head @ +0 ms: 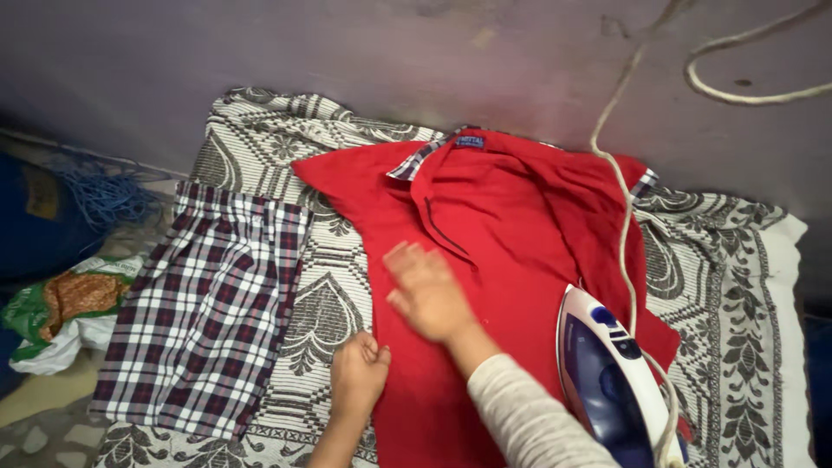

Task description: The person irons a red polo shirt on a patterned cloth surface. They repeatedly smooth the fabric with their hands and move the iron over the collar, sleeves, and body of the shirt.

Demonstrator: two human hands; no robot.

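Your red shirt (511,251) lies flat and spread open across the centre of the frame, on the patterned grey-and-white cloth, collar toward the top. The collar is lined in blue-and-white check, and a dark placket line runs down from it toward the middle. The fabric shows soft folds on the right half, and its lower edge runs out of the bottom of the frame.
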